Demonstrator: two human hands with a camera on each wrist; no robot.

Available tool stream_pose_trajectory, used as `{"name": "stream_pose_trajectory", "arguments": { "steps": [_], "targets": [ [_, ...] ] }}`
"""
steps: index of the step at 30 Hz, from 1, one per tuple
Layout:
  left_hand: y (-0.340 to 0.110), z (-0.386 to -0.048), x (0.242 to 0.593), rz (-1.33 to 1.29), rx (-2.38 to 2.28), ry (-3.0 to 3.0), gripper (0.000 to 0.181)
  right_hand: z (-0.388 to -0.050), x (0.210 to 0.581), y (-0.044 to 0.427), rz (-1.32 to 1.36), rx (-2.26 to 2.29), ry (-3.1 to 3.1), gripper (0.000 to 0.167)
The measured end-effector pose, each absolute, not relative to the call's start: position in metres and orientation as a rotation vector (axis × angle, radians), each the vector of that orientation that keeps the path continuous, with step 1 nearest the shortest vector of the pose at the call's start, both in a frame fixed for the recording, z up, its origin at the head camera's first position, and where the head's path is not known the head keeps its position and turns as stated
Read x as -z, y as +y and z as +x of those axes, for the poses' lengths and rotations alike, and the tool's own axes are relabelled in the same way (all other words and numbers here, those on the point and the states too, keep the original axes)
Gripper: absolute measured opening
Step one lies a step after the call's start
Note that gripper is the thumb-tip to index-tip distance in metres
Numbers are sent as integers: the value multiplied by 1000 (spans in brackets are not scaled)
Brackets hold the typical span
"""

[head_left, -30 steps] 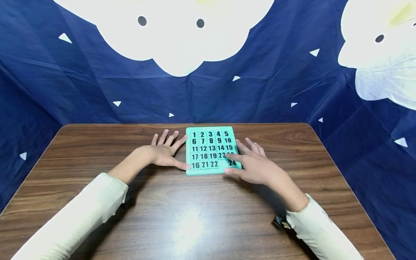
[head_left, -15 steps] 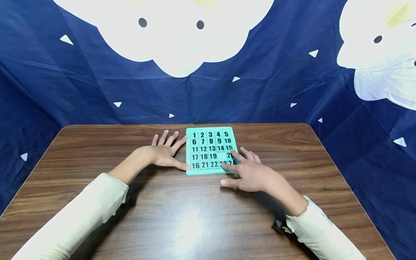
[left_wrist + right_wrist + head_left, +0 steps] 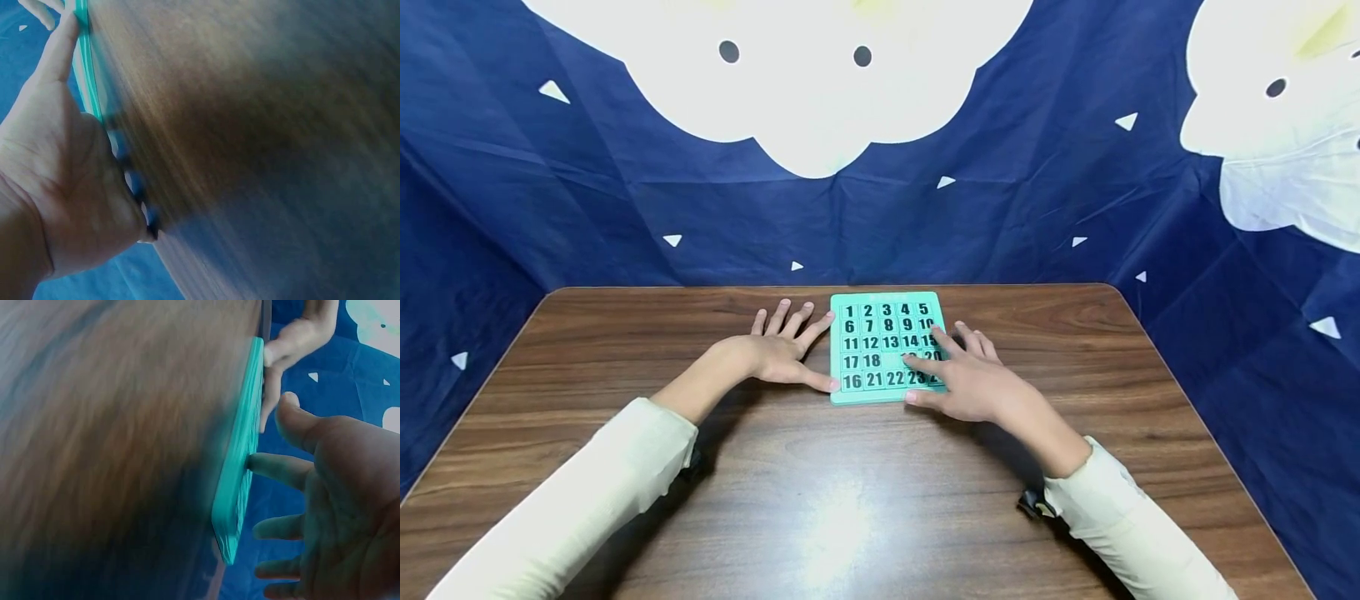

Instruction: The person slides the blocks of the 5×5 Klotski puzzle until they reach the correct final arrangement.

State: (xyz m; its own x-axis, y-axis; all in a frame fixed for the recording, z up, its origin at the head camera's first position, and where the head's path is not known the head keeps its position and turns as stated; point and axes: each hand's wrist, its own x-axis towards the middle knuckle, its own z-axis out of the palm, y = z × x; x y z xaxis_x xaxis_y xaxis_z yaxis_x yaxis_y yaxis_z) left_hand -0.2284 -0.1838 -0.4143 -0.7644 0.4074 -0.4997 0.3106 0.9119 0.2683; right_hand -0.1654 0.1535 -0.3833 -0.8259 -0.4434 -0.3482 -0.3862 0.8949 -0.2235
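Note:
A turquoise sliding number puzzle (image 3: 891,361) lies flat near the table's far edge. Its numbered tiles run in rows, with a gap in the fourth row just right of 18. My left hand (image 3: 775,357) rests at its left side, fingers spread, thumb and index tip touching the frame. The index finger of my right hand (image 3: 973,385) presses on tile 19 (image 3: 913,353), covering part of it. That hand's thumb is at the front edge, and its other fingers stretch over the right side. In the right wrist view, the index fingertip meets the puzzle (image 3: 236,475) from above.
The brown wood-grain table (image 3: 760,500) extends in front of and beside the puzzle. A dark blue curtain (image 3: 880,225) with white cloud shapes hangs right behind the table's far edge and along both sides.
Tile 23 has slid down from the fourth row into the bottom row. Tile 19 has then slid right, so the gap has moved left. My right index finger followed; the left hand stayed put.

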Motion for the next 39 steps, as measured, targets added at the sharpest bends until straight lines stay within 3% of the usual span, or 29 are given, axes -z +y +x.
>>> {"name": "stream_pose_trajectory", "arguments": {
  "steps": [5, 15, 25, 34, 39],
  "targets": [
    [-185, -228, 412, 513, -238, 2498, 138, -165, 378, 157, -601, 145, 2677, 68],
    [-184, -227, 410, 509, -204, 2515, 136, -169, 385, 118, -753, 223, 2650, 69],
    [-180, -227, 405, 524, -151, 2566, 136, -171, 379, 138, -640, 176, 2675, 66],
    [-177, -229, 402, 565, -121, 2622, 136, -172, 386, 105, -823, 237, 2635, 68],
    [-176, -230, 402, 565, -109, 2620, 136, -172, 390, 102, -795, 216, 2618, 67]
  ]
}}
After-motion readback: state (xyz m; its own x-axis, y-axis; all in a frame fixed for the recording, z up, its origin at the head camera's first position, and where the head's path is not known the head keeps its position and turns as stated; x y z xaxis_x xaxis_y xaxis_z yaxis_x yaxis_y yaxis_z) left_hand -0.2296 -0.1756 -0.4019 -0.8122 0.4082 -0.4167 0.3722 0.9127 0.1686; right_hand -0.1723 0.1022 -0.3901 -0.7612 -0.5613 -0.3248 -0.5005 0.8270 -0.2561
